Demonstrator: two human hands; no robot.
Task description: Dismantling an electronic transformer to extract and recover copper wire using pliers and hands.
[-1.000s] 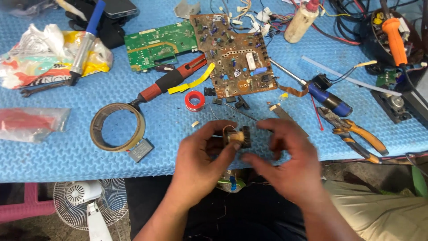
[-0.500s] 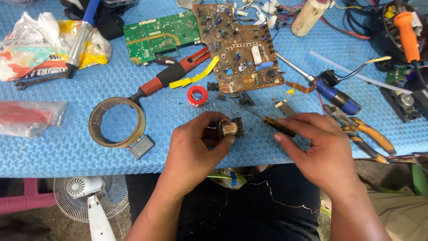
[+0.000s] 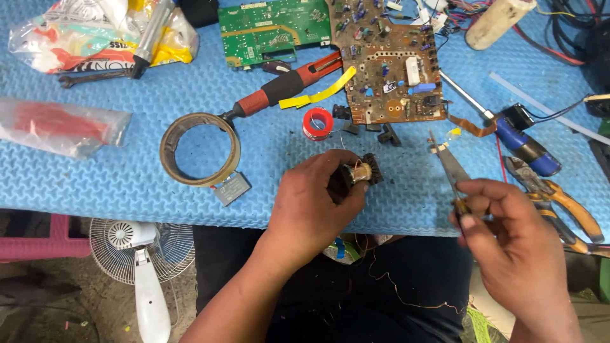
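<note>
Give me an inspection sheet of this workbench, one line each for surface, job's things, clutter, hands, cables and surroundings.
Surface: blue foam mat covers the bench, specks of debris near the middle.
Job's things: small wound coil held over the mat; thin metal tool, tip pointing away from the person.
Clutter: brown circuit board, green circuit board, red-handled tool, tape roll, red solder spool, orange pliers, plastic bags.
Hands: left hand grips the coil; right hand pinches the metal tool.
Cables: tangle of wires at top right; loose thin wire over the lap.
Surroundings: white fan on the floor below.
</note>
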